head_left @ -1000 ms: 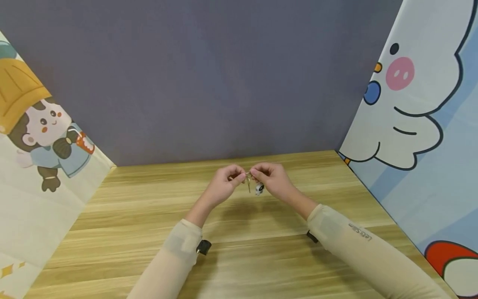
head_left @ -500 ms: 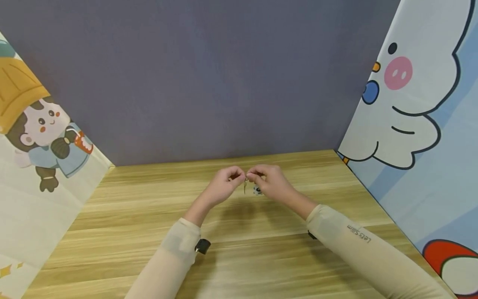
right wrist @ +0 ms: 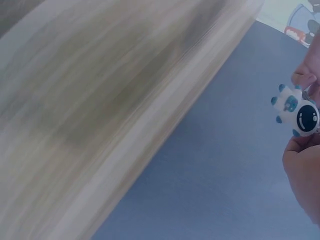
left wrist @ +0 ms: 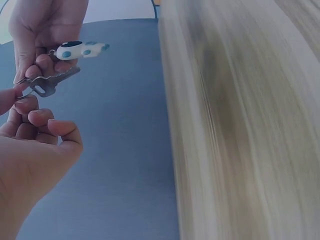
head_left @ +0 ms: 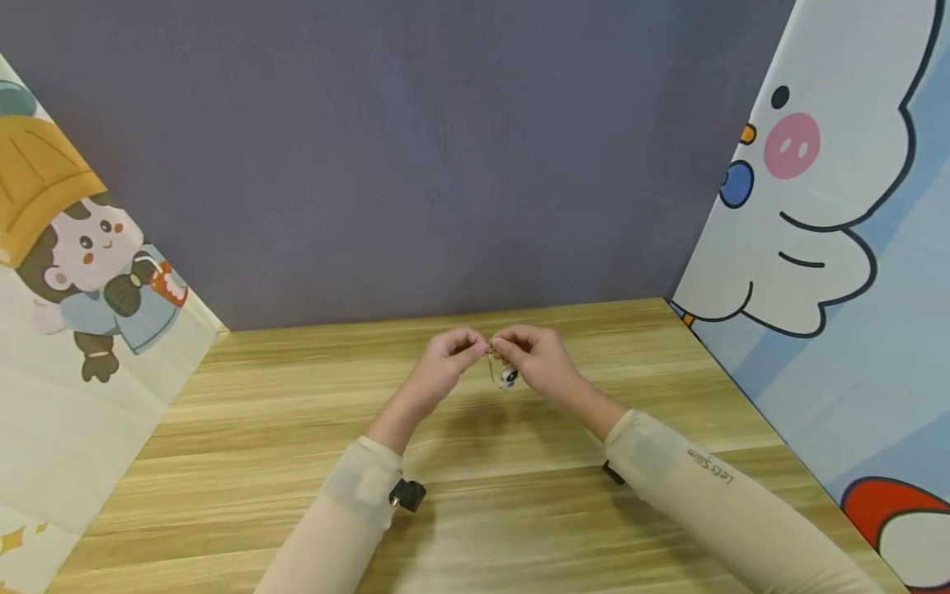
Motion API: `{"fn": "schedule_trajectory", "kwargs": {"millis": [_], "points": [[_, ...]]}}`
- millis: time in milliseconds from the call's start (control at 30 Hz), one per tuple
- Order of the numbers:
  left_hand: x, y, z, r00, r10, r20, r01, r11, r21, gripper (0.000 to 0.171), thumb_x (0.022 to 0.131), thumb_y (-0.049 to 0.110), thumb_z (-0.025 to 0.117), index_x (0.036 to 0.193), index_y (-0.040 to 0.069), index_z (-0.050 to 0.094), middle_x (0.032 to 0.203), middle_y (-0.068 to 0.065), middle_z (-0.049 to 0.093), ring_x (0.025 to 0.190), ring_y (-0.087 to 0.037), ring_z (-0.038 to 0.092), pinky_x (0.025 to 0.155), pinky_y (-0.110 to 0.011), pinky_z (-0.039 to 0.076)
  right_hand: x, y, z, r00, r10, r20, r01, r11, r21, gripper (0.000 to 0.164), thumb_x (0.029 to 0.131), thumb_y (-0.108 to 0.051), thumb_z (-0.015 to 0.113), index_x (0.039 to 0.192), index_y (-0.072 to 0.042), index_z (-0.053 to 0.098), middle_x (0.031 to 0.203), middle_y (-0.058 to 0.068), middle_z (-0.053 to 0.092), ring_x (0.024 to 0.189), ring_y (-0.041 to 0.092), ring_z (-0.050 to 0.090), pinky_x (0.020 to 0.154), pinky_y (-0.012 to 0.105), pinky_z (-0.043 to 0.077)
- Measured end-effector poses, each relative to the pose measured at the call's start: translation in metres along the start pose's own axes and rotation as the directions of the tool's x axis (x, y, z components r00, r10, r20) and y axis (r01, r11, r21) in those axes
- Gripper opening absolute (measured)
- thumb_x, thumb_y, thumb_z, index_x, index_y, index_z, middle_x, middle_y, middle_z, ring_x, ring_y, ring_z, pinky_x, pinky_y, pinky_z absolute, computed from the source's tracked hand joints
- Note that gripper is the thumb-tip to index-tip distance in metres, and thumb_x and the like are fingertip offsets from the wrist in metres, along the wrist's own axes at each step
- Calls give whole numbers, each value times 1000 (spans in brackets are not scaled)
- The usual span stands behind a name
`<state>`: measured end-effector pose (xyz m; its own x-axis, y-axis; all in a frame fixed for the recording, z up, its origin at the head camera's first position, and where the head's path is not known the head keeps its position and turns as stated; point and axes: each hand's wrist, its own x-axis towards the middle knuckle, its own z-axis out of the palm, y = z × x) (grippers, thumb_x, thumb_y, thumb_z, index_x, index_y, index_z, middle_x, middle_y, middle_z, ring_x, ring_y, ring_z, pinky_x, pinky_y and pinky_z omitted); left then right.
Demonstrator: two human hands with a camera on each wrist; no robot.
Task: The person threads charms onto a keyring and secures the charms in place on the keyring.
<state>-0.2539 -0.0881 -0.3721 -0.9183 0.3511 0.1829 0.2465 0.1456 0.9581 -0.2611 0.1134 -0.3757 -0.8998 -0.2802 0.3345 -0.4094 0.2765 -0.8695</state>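
Close together over the wooden table, my left hand (head_left: 439, 367) and right hand (head_left: 545, 363) pinch a small metal key ring (left wrist: 26, 93) between thumbs and fingertips. A silver key (left wrist: 46, 87) hangs from the ring, its toothed blade pointing down in the head view. Beside it dangles a white astronaut-like charm (head_left: 508, 378) with a dark visor and blue spots, just below the right fingers. In the right wrist view the charm (right wrist: 295, 111) hides part of the fingertips, so the ring itself is mostly covered there.
The wood-grain table (head_left: 297, 462) runs under both forearms to a grey back wall (head_left: 445, 165). Cartoon-printed panels stand at the left (head_left: 44, 412) and right (head_left: 853, 272). Dark wrist cameras sit under both beige sleeves, the left one (head_left: 407, 494) plainly visible.
My fingertips have drawn closer together on the ring over the last second. The key and charm have swung and turned slightly, shifting a little left. Both arms stay nearly still.
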Motion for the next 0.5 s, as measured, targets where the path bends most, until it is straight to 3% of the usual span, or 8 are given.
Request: {"fn": "schedule_trajectory", "kwargs": {"millis": [167, 333, 500], "points": [[1, 0, 3, 999, -18, -29, 16, 998, -68, 21, 110, 14, 57, 110, -4, 66, 87, 2, 54, 82, -17, 47, 74, -27, 42, 1, 2, 2, 999, 15, -29, -13, 997, 73, 18, 105, -11, 67, 105, 4, 77, 90, 18, 75, 77, 12, 67, 70, 23, 59], [2, -1, 5, 998, -29, -47, 21, 986, -164, 18, 108, 10, 57, 107, -7, 63, 83, 3, 51, 77, -16, 45, 70, -24, 41, 3, 4, 3, 999, 23, -46, -18, 993, 120, 19, 105, -9, 67, 105, 8, 75, 89, 20, 74, 75, 9, 66, 71, 21, 59], [2, -1, 7, 998, -28, -51, 17, 979, -205, 19, 108, 8, 57, 108, -11, 60, 80, 2, 50, 74, -14, 44, 69, -24, 40, 3, 2, 4, 998, 34, -53, -27, 992, 124, 19, 105, -9, 67, 103, 9, 75, 87, 18, 74, 74, 8, 66, 70, 21, 57]]}}
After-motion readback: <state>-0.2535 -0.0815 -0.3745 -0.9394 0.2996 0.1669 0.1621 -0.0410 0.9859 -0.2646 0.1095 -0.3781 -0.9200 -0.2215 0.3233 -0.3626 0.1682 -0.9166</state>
